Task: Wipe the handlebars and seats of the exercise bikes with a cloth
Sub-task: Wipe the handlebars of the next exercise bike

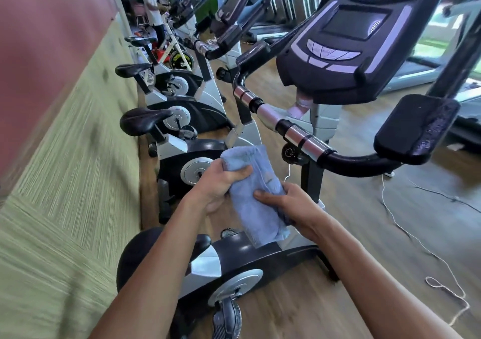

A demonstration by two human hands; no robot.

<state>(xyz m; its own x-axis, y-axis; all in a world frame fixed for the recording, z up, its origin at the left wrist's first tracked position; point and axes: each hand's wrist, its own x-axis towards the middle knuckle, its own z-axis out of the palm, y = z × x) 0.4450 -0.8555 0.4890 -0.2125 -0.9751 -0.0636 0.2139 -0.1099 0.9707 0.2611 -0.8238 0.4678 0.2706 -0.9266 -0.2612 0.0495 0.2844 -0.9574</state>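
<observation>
A folded light-blue cloth point(256, 190) is held between both hands in front of me. My left hand point(221, 185) grips its upper left part, thumb across the top. My right hand point(289, 205) holds its lower right side, thumb lying on the cloth. Just above the cloth runs the nearest bike's handlebar point(294, 130), black with silver sensor sleeves, ending in a black elbow pad point(416, 127). The cloth is apart from the bar. This bike's black seat point(138, 258) shows partly under my left forearm. The console point(351, 41) rises above the bar.
A row of more exercise bikes point(182, 119) with black seats runs along the green wall at left. A white cord point(406, 232) trails over the wooden floor at right. Treadmills stand at far right. A person stands far back by the windows.
</observation>
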